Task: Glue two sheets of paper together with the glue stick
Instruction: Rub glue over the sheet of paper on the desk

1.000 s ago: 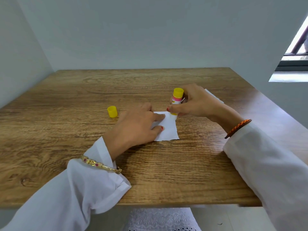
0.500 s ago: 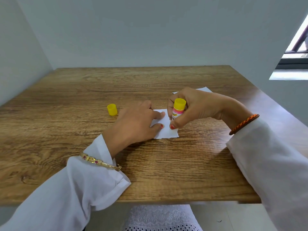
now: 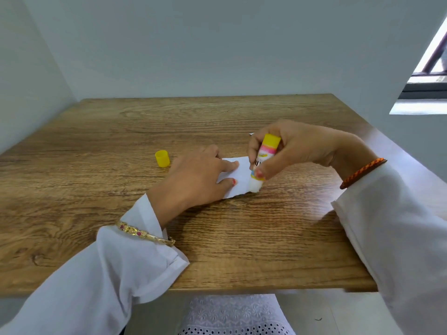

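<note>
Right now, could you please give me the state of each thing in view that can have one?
Glue stick: uncapped, tilted, white tip on the sheet's near right corner.
Yellow cap: off, standing on the table, apart from the hands.
Paper sheet: flat on the table.
Second sheet: mostly hidden behind the right hand.
Left hand: flat, pressing the sheet.
Right hand: grips the glue stick.

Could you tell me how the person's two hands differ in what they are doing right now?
The left hand lies flat with straight fingers, pressing the paper onto the table; the right hand curls round the glue stick. The left hand sits low on the sheet, while the right hand is raised, holding the stick tip-down at the paper's near right corner. Both come from white sleeves with a wrist bangle.
</note>
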